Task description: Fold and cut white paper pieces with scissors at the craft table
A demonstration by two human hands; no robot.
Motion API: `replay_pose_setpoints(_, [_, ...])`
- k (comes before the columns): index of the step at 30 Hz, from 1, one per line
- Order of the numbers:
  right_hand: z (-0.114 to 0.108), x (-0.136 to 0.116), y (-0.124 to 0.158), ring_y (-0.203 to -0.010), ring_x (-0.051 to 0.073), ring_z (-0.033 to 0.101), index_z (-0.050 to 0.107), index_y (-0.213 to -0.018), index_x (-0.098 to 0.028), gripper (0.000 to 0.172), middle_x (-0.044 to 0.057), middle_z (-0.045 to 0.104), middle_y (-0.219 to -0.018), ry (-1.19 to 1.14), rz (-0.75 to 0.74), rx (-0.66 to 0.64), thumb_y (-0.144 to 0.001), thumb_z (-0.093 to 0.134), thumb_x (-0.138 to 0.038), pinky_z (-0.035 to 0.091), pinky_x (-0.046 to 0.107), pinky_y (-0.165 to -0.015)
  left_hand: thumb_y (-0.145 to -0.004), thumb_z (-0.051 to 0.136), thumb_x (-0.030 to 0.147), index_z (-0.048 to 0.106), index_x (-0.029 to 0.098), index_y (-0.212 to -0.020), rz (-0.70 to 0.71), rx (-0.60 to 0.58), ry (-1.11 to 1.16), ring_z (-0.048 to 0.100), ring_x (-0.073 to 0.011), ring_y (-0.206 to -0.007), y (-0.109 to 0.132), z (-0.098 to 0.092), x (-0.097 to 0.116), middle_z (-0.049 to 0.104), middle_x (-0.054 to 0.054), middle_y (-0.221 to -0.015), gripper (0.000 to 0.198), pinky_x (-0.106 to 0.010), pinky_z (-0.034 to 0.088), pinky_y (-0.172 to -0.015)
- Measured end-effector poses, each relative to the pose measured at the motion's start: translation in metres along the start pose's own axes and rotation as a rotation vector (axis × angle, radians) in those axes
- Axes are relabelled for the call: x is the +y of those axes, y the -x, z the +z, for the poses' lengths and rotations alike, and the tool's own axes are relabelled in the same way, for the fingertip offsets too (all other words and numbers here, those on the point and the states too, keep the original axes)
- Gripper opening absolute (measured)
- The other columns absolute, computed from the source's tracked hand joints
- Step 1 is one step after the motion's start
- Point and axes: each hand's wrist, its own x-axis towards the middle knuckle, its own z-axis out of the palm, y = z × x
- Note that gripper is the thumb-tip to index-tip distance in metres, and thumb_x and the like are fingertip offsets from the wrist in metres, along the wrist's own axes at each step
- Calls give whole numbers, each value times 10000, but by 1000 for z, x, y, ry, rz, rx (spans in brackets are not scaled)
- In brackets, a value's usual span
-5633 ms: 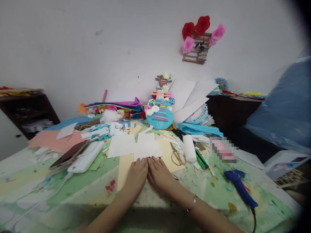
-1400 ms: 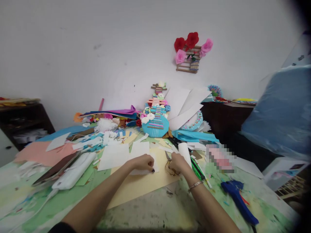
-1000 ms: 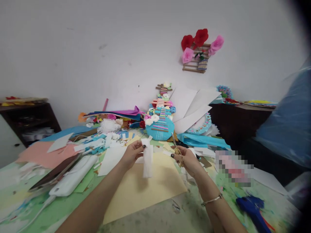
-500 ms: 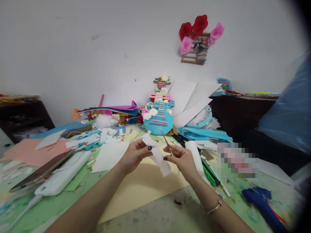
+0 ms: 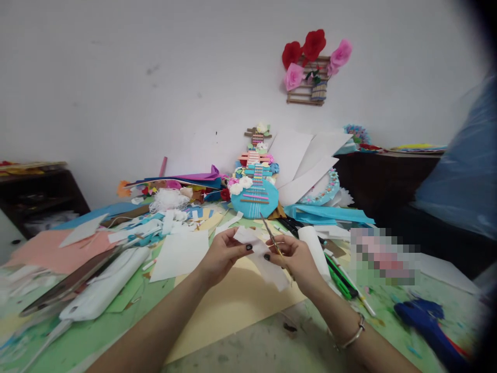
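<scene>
A grey-white wall [image 5: 128, 119], marked with a few dark smudges [image 5: 152, 69], rises behind the far edge of the surface [image 5: 240, 344] in soft, dull light. A wooden rack [image 5: 305, 102] with red and pink flowers [image 5: 314, 45] hangs on it. A dark shelf [image 5: 73, 189] stands past the far left corner; a dark cabinet [image 5: 376, 178] and blue bag [image 5: 458, 168] past the far right.
</scene>
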Motion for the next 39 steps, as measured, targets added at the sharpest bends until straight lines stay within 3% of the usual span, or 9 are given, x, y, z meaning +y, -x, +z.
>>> replay_pose_setpoints(3, [-2,-5,3,-545,108,572,630,-766,-159,361,0,662,-652,-61,14,-45,-467,818,-233,413,203,-509,-601,758,121,630,134,-836,34,6,-1,616,-153,-788,-1,0,1,670,-43,-794,268,-259,453,-751])
replay_pose_setpoints(6, [-3,-11,8,-562,92,556,626,-793,-166,368,-18,639,-673,-129,1,-104,-486,819,-231,406,191,-526,-614,752,166,621,166,-794,194,112,-55,591,-140,-792,-2,-6,7,648,-18,-797,223,-234,430,-728])
replay_pose_setpoints(9, [-3,-13,12,-561,85,534,619,-773,-175,372,-36,612,-667,-154,26,-143,-471,826,-239,388,184,-521,-694,685,320,644,204,-936,337,226,-231,510,-200,-1048,-3,-17,18,625,-52,-1033,271,-236,401,-799])
replay_pose_setpoints(12, [1,-10,13,-552,88,526,623,-764,-175,370,-35,607,-660,-94,78,-190,-464,826,-253,368,187,-507,-721,596,501,640,192,-1052,148,49,-345,466,-270,-1127,-2,-28,28,589,-100,-1159,455,-269,420,-772])
replay_pose_setpoints(15, [5,-2,10,-556,100,536,631,-770,-170,373,-21,616,-659,8,110,-183,-464,822,-266,368,199,-513,-674,658,463,661,162,-1009,-183,-146,-323,614,-236,-783,-3,-36,29,675,-104,-885,451,-275,438,-613])
replay_pose_setpoints(18, [4,5,5,-554,107,539,630,-771,-164,371,-8,626,-667,98,133,-156,-469,813,-278,367,205,-504,-618,733,327,690,115,-785,-321,-98,-350,587,-162,-553,-5,-40,21,661,-67,-666,274,-238,401,-509])
replay_pose_setpoints(26, [-5,7,-1,-533,100,531,632,-784,-155,305,-6,637,-647,271,165,-181,-521,761,-241,347,203,-493,-609,727,258,626,133,-715,-299,-10,-333,569,-123,-519,-7,-51,20,609,-11,-608,193,-202,399,-476])
replay_pose_setpoints(33, [-1,5,0,-550,104,546,636,-768,-157,295,-19,632,-627,210,170,-165,-499,752,-192,377,213,-531,-567,756,281,619,152,-837,-360,-44,-389,540,-102,-492,-5,-44,16,588,5,-639,328,-183,374,-427])
replay_pose_setpoints(39, [-2,3,1,-579,111,557,641,-779,-156,308,-8,635,-653,208,157,-169,-499,763,-200,391,214,-541,-537,772,249,628,138,-692,-352,-29,-395,569,-124,-520,-7,-46,12,640,-20,-637,239,-208,400,-467])
